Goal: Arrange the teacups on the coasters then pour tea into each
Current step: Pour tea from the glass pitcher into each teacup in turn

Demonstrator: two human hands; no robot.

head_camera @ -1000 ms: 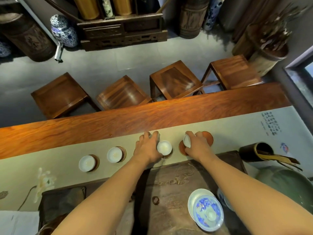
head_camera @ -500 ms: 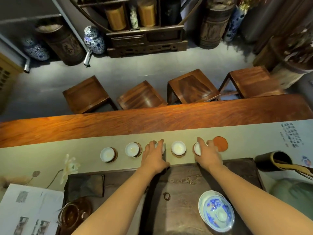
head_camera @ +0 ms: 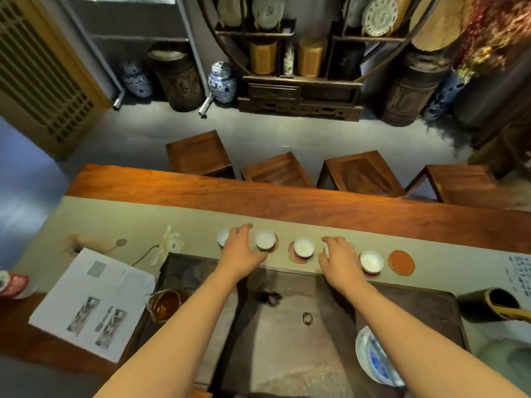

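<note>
Left hand (head_camera: 242, 248) and right hand (head_camera: 340, 261) rest loosely spread over the teacup row, nudging cups onto coasters. Neither clearly grips anything; the coaster (head_camera: 401, 262) right of the row sits bare

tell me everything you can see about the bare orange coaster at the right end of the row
The orange coaster is a flat round disc, rust-orange with a slightly darker rim; its material cannot be told. It lies flat on the pale table runner, last at the right end of the row, just right of a white teacup. No cup stands on it and neither hand touches it.
</note>
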